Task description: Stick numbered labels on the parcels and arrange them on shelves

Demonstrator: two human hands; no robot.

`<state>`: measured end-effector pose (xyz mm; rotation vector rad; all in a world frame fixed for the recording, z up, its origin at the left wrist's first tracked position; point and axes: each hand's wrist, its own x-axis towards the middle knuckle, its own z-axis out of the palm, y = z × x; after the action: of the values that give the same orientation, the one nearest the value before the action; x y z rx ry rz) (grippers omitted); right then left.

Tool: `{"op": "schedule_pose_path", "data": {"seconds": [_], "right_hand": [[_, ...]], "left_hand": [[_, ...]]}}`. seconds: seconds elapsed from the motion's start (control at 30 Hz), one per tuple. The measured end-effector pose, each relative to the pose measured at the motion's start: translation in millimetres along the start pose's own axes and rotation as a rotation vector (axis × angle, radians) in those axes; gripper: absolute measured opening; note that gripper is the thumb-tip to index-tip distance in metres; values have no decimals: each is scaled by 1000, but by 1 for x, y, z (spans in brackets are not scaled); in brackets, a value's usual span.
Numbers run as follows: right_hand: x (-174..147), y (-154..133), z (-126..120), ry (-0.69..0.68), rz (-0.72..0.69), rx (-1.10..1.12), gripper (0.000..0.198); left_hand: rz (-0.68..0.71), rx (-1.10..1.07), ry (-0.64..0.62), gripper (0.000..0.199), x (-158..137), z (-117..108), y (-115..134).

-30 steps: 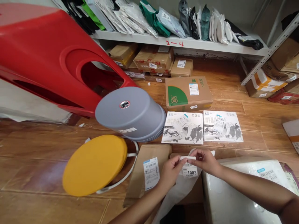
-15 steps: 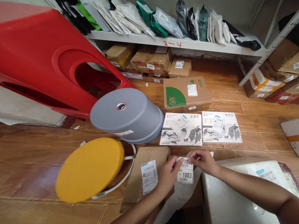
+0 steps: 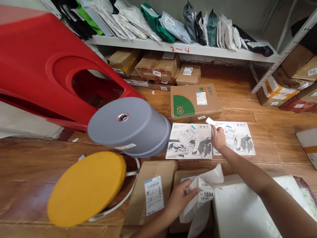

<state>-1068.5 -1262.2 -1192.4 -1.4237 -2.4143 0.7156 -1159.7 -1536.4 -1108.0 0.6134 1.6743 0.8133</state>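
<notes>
My left hand (image 3: pixel 182 198) grips a strip of printed labels (image 3: pixel 206 194), with the number 1004 facing up and its white backing paper trailing down. Farther out, my right hand (image 3: pixel 219 138) pinches a small white sticker (image 3: pixel 210 121) between its fingertips. That hand hovers over the seam between two white milk cartons with cow pictures, the left carton (image 3: pixel 183 150) and the right carton (image 3: pixel 244 145). Each carton carries a shipping label on its top. Behind them lies a brown box with a green quarter circle (image 3: pixel 193 94), bearing a small number sticker on its front edge.
Stacked grey stools (image 3: pixel 128 127), a yellow round seat (image 3: pixel 86 188) and a red plastic piece (image 3: pixel 56 66) occupy the left. Near me are a brown box (image 3: pixel 153 168) and a white wrapped box (image 3: pixel 237 211). A metal shelf (image 3: pixel 210 52) with parcels spans the back.
My right hand has left the label strip and moved forward over the cartons with one sticker. In my left hand the strip now shows 1004 instead of 1002 and 1003.
</notes>
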Motion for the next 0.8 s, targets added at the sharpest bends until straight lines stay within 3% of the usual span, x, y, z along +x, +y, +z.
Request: {"op": "schedule_pose_path", "data": {"seconds": [0.27, 0.47, 0.6, 0.73, 0.8], "right_hand": [[21, 18, 18, 19, 126, -62, 94], [33, 46, -3, 68, 203, 17, 95], [29, 66, -27, 0, 124, 150, 72], [15, 82, -38, -228, 46, 354, 20], [6, 87, -33, -341, 78, 443, 8]], "left_hand": [[-37, 14, -14, 40, 4, 2, 0], [-12, -53, -26, 42, -1, 0, -2], [-46, -148, -89, 50, -5, -4, -8], [-86, -173, -224, 58, -7, -6, -8], [-119, -150, -255, 63, -8, -6, -6]]}}
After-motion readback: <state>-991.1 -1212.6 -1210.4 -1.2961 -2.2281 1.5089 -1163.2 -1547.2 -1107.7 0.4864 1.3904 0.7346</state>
